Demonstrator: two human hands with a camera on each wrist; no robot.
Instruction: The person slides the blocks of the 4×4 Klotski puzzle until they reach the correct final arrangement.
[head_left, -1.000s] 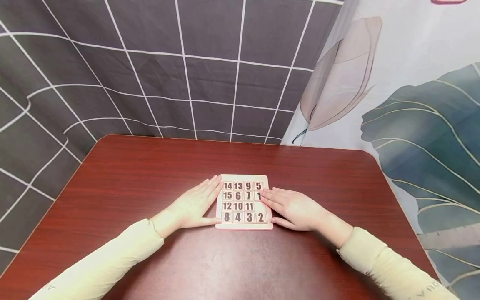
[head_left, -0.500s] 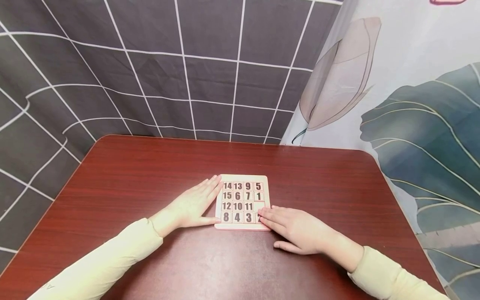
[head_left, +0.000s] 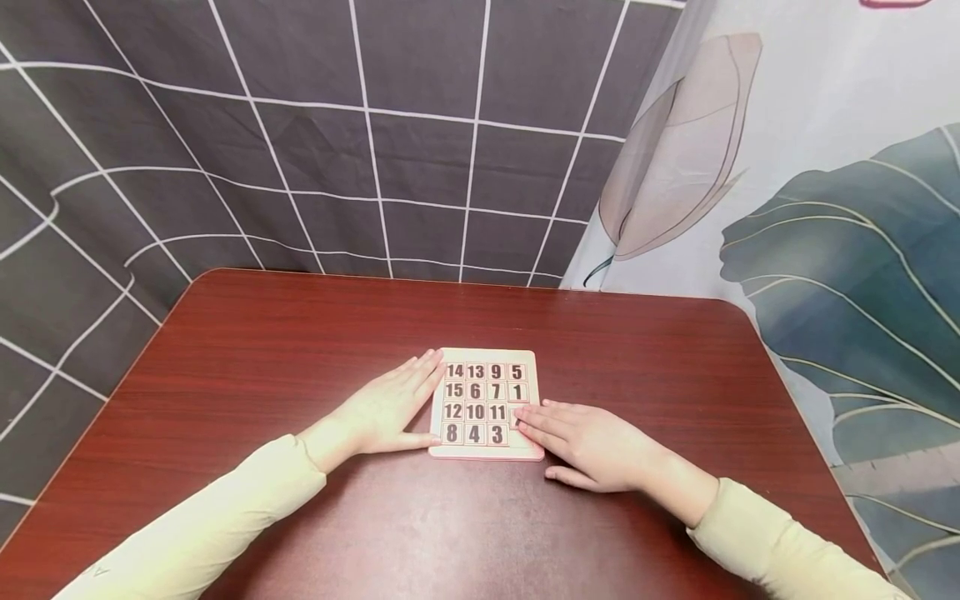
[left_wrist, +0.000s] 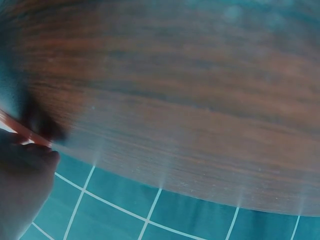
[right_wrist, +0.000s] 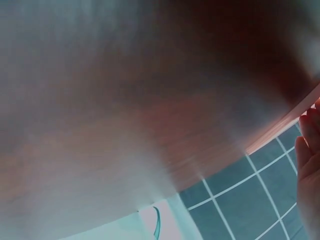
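On the table lies a square sliding number puzzle (head_left: 487,452) with black-numbered tiles in a pale frame. My left hand (head_left: 390,408) rests along its left side, fingers straight at the upper left and thumb at the lower left corner. At the right side, the extended fingertips of my right hand (head_left: 592,442) press a tile (head_left: 514,419) in the third row, hiding most of it. The lower right slot shows bare. The left wrist view catches part of the left hand (left_wrist: 25,185) beside the puzzle's edge; the right wrist view shows some of the right hand (right_wrist: 310,170).
The reddish-brown wooden table (head_left: 337,317) surrounds the puzzle. Behind it hangs a dark curtain (head_left: 420,158) with white grid lines. A pale curtain with leaf patterns (head_left: 862,242) hangs at the right.
The right hand went from the 1 tile down to the 2 tile, then slightly up. The 2 tile has slid from the bottom row into the third-row gap. The left hand stays put.
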